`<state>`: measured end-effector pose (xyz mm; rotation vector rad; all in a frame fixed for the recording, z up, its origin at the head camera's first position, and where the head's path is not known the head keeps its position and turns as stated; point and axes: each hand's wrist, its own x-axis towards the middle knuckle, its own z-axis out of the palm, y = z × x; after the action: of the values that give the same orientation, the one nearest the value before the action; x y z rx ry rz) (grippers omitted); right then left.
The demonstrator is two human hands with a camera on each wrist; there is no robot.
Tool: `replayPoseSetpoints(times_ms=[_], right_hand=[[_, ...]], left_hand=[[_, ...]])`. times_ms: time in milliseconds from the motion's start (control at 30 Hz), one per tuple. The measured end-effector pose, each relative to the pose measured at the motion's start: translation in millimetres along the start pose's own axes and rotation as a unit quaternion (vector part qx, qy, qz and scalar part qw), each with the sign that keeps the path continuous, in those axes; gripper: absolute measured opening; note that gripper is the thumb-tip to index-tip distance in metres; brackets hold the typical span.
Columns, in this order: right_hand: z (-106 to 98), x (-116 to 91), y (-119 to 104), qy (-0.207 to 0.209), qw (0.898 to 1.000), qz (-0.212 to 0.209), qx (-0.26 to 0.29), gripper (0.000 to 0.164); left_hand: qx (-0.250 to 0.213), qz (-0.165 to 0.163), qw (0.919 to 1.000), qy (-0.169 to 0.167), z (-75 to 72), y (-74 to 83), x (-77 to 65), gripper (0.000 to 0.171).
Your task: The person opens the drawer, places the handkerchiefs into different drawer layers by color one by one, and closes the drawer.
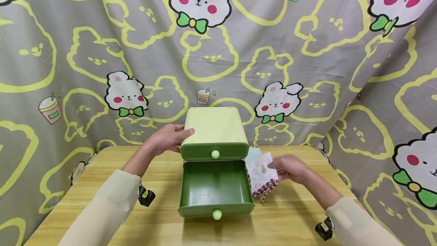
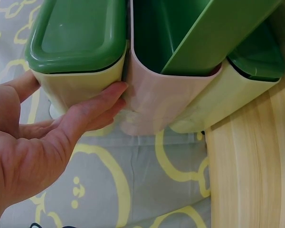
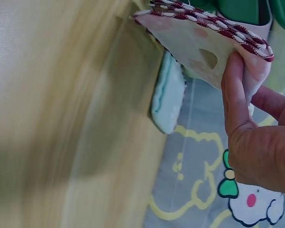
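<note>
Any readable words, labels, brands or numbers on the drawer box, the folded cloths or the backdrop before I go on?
None: no readable text in any view.
Green drawer box: plain, no label or brand.
Folded cloths in the right hand: patterns only.
Printed curtain: cartoon bunnies, drink cups and cake, no lettering.

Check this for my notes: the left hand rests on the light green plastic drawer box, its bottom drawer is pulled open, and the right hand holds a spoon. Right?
Not quite. The right hand pinches a folded pink patterned cloth, not a spoon; the head view shows it. The rest holds.
</note>
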<state>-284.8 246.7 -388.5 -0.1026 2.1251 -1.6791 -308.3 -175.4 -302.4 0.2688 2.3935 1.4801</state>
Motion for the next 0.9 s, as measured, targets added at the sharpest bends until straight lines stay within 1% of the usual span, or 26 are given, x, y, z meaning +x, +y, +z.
replayPoseSetpoints(times_ms=[100, 167, 400, 467, 600, 700, 800, 833, 900], right_hand=[[-2, -5, -10, -0.005, 1.000, -0.004, -0.010, 0.010], [-3, -9, -16, -0.009, 1.000, -0.008, -0.015, 0.010], [-6, -24, -38, -0.027, 0.999, -0.020, -0.032, 0.026], [-5, -27, -45, -0.025, 0.999, -0.019, -0.037, 0.026], [-3, -36, -58, -0.021, 0.998, -0.023, -0.045, 0.037], [0, -40, -68, -0.030, 0.998, -0.028, -0.046, 0.034], [4, -43, -76, -0.041, 0.998, -0.030, -0.048, 0.015], [5, -44, -78, -0.044, 0.997, -0.032, -0.051, 0.012], [8, -45, -81, -0.050, 0.997, -0.035, -0.057, 0.011]], left_hand=[[-0.006, 0.000, 1.0000, 0.000, 0.2, 0.6, -0.7, 0.076], [-0.008, -0.001, 1.0000, 0.000, 0.2, 0.6, -0.8, 0.075], [-0.003, 0.000, 1.0000, 0.000, -0.2, -0.3, 0.0, 0.077], [-0.002, 0.000, 1.0000, 0.000, -0.2, -0.2, 0.2, 0.077], [-0.001, 0.000, 1.0000, 0.000, 0.1, 0.2, 0.4, 0.077], [-0.002, -0.002, 1.0000, 0.000, 0.1, 0.5, 0.2, 0.078], [-0.001, -0.004, 1.0000, 0.000, -0.1, 0.6, -0.2, 0.078], [-0.002, -0.004, 1.0000, 0.000, -0.1, 0.5, -0.3, 0.078], [-0.002, -0.004, 1.0000, -0.001, -0.1, 0.3, -0.1, 0.078]])
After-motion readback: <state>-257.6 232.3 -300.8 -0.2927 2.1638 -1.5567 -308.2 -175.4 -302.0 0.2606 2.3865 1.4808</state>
